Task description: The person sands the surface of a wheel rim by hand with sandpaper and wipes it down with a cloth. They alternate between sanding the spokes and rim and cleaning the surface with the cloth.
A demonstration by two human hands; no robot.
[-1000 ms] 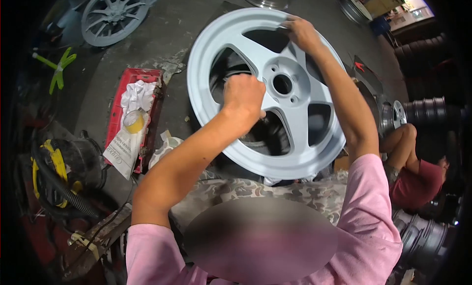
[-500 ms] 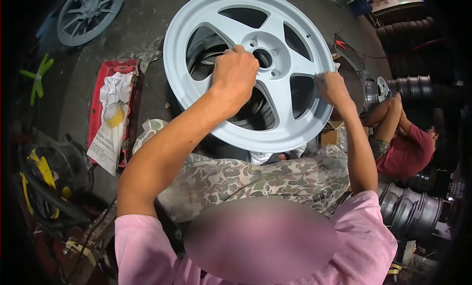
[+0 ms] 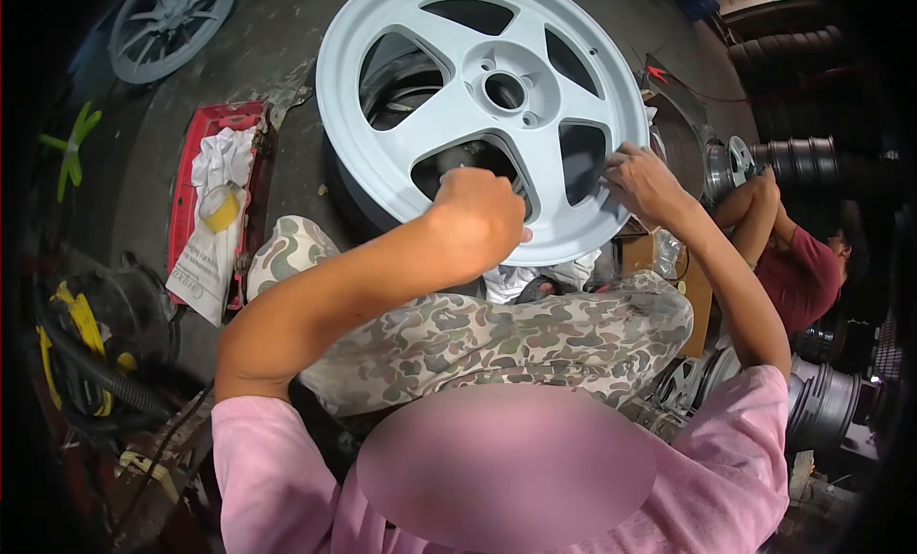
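Pale wheel, face up, one hand at the near spokes and one at the rim

Item: my left hand (image 3: 478, 220). Fingers curled under in a loose fist, back of the hand up, over the wheel's lower opening beside a spoke. Whether it pinches anything, I cannot tell.

Item: my right hand (image 3: 650, 183). Fingers bent, tips together at the wheel's outer edge on my right. Whether they grip the edge or something small, I cannot tell.

Item: one wheel (image 3: 449, 100), pale blue-grey, broad spokes, round centre hole. Lies in front of me, just beyond my knees, with dark rings visible through its openings.

Item: my camouflage trousers (image 3: 497, 339), near side of the wheel; white cloth (image 3: 511, 282) between them and the rim.

Item: cardboard box (image 3: 702, 306), right of the wheel, clear plastic (image 3: 667, 253) beside it.

Item: red tray (image 3: 183, 186), left of the wheel. Contents: white rag (image 3: 224, 158), yellow tape roll (image 3: 220, 208), printed paper (image 3: 202, 267) overhanging the near end.

Item: black hose (image 3: 110, 387), lower left. Green piece (image 3: 72, 151), far left. Second spoked wheel (image 3: 172, 27), upper left.

Item: a person in a dark red shirt (image 3: 807, 272), right, near metal rims (image 3: 802, 162).
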